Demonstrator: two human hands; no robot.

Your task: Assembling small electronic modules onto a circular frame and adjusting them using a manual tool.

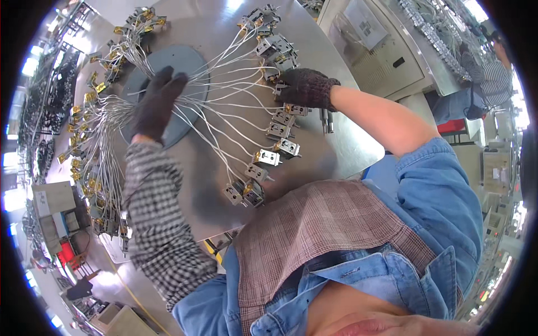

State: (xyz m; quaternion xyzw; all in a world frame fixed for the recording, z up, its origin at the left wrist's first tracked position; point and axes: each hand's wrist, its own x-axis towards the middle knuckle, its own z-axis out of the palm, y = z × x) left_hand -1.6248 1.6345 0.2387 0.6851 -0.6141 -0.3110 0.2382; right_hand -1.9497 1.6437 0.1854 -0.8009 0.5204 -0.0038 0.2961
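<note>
My left hand (159, 103), in a dark knit glove, lies across a bundle of white wires (120, 112) over a grey round disc (182, 61). Its fingers look stretched out, though their undersides are hidden. At the right, my gloved right hand (308, 88) is closed round a small metal block (279, 88) at a wire's end. Several similar silvery blocks (267, 157) sit in a curved row below it on the metal table (218, 151). More blocks (274, 47) are crowded together above that hand. Brass-coloured end pieces (89, 98) fan out at the left.
Metal pins (327, 120) lie beside my right wrist. A beige cabinet (381, 61) with a bagged sheet (361, 25) on it stands beyond the table's right edge. Another person (476, 92) is at the far right, near a bench of white wires (431, 39).
</note>
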